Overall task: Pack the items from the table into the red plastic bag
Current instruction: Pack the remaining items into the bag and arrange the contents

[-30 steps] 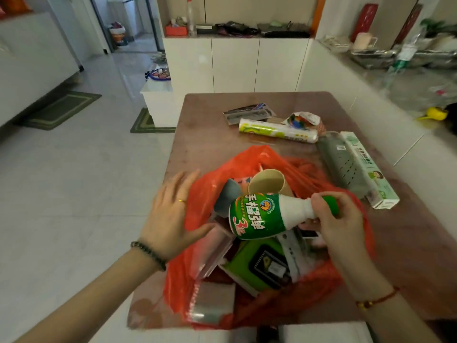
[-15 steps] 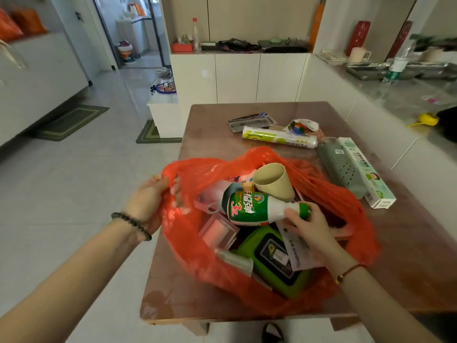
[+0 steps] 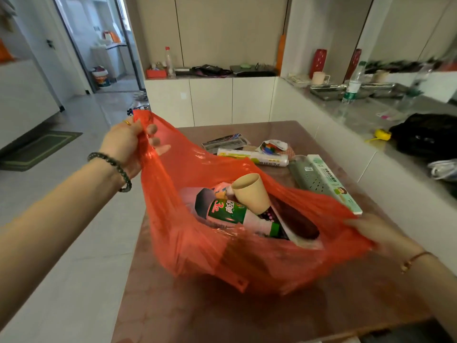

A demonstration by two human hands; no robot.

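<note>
The red plastic bag sits on the brown table, held wide between my hands. My left hand grips its left handle, raised above the table's left edge. My right hand, blurred, holds the bag's right rim. Inside lie a green-and-white bottle, a beige cup and other items, partly hidden. Behind the bag on the table lie a white-green tube, a silver packet, a colourful packet, a grey-green perforated case and a long white-green box.
A grey counter runs along the right with a water bottle, metal trays and a black bag. White cabinets stand behind the table. Tiled floor lies to the left.
My right hand let go of the green bottle, which now lies in the bag, and moved to the bag's right rim. My left hand lifted the left handle up, stretching the bag open.
</note>
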